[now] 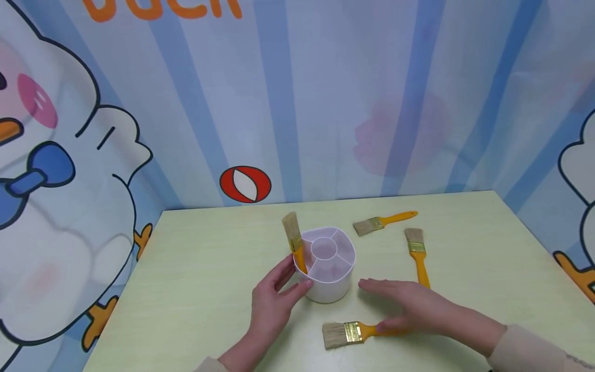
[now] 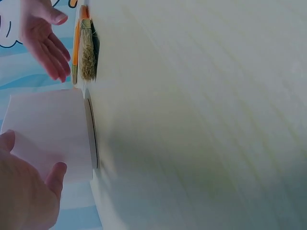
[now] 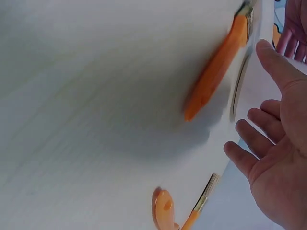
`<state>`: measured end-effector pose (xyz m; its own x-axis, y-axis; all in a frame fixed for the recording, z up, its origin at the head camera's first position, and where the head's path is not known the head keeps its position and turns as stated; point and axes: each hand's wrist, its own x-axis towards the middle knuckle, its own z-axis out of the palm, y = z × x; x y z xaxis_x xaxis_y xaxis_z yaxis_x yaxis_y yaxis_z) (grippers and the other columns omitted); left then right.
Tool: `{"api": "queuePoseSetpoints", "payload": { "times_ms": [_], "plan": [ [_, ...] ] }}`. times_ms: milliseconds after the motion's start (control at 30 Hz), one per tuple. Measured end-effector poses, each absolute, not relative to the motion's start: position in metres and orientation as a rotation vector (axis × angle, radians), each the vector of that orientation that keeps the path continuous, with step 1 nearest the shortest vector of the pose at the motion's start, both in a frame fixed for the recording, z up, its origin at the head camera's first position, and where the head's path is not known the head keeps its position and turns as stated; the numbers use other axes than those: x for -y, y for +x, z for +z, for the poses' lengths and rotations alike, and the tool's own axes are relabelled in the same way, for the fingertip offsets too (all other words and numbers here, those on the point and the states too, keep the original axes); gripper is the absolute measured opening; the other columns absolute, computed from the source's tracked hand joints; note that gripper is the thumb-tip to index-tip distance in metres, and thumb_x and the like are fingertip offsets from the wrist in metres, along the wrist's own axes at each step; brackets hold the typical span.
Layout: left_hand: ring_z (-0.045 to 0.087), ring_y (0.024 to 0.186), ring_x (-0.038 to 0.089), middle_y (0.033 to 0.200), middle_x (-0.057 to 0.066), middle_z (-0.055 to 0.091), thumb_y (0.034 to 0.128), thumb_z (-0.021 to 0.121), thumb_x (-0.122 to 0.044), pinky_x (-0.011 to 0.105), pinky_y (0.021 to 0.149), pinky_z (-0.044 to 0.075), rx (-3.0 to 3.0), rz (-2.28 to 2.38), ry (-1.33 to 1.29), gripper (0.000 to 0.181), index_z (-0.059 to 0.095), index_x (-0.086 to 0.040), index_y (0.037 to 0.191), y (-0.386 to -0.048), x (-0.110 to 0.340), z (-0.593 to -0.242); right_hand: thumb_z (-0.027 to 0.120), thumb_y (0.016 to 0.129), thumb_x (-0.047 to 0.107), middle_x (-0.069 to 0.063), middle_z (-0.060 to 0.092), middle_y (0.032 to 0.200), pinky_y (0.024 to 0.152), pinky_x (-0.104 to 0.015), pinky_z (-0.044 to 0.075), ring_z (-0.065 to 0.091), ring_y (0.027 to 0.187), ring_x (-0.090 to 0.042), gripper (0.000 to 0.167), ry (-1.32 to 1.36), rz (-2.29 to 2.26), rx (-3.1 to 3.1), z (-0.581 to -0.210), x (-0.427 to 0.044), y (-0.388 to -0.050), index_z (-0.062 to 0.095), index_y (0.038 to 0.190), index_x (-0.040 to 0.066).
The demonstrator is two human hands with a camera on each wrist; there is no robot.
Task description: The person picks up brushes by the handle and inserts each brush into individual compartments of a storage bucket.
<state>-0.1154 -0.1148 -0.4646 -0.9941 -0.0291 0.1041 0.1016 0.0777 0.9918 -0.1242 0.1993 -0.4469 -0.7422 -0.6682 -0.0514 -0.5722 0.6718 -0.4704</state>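
Nearest me-side edge of the table (image 1: pixel 209 284): light sleeve (image 1: pixel 530 351) on the right arm, then the near brush (image 1: pixel 355 332) lying flat, bristles to the left, orange handle running right. Right hand (image 1: pixel 409 305) is over that handle, palm facing in toward the cup, fingers released and extended, thumb apart and lower, nothing grasped. Whether the thumb touches the handle I can't tell for sure. Left hand (image 1: pixel 274 305) is on the cup (image 1: pixel 327 292): thumb on the near wall, fingers bent round the left side, so it's grasping the cup. Cup stands upright on the table, pale, mid-table, inside split into a round middle well and outer compartments. One brush (image 1: pixel 294 240) is in its left compartment, handle down, bristles up, leaning left past the rim. Fingertips of the right hand are just beside the cup, not touching it. Right of the cup, past the right hand, the side brush (image 1: pixel 417 250) lies bristles away, handle end hidden by that hand. Farther back, the far brush (image 1: pixel 383 222) lies bristles left, handle right, near the back edge. Behind everything: blue striped backdrop (image 1: pixel 325 103), red-and-white ball (image 1: pixel 246 184) printed on it, big white cartoon duck (image 1: pixel 69 258) at left.
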Motion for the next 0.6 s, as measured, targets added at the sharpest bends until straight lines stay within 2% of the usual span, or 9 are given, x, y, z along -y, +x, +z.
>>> {"api": "queuePoseSetpoints", "payload": {
  "times_ms": [167, 367, 600],
  "plan": [
    [0.061, 0.137, 0.036, 0.149, 0.016, 0.063, 0.0890, 0.088, -0.008, 0.032, 0.097, 0.062, 2.236, -2.073, -0.095, 0.067, 0.061, -0.003, 0.150, -0.118, 0.117, -0.467, 0.081, 0.095, 0.049, -0.001, 0.062, 0.154, 0.112, -0.054, 0.054, 0.061, 0.139, -0.031, 0.070, -1.151, -0.519, -2.671, -0.454, -0.193, -0.114, 0.061, 0.153, 0.017],
    [0.061, 0.138, 0.034, 0.150, 0.014, 0.063, 0.0888, 0.088, -0.006, 0.031, 0.098, 0.061, 2.216, -2.114, -0.106, 0.066, 0.061, -0.004, 0.149, -0.120, 0.118, -0.468, 0.078, 0.099, 0.040, -0.001, 0.068, 0.146, 0.108, -0.054, 0.057, 0.065, 0.134, -0.028, 0.056, -1.339, -0.434, -2.674, -0.465, -0.188, -0.109, 0.066, 0.148, 0.015],
    [0.061, 0.139, 0.034, 0.150, 0.013, 0.063, 0.0892, 0.088, -0.007, 0.032, 0.098, 0.061, 2.215, -2.122, -0.111, 0.066, 0.062, -0.006, 0.150, -0.121, 0.119, -0.468, 0.087, 0.090, 0.018, -0.001, 0.078, 0.126, 0.100, -0.046, 0.063, 0.074, 0.119, -0.018, 0.043, -1.817, -0.412, -2.754, -0.479, -0.185, -0.112, 0.076, 0.131, 0.008]
  ]
}}
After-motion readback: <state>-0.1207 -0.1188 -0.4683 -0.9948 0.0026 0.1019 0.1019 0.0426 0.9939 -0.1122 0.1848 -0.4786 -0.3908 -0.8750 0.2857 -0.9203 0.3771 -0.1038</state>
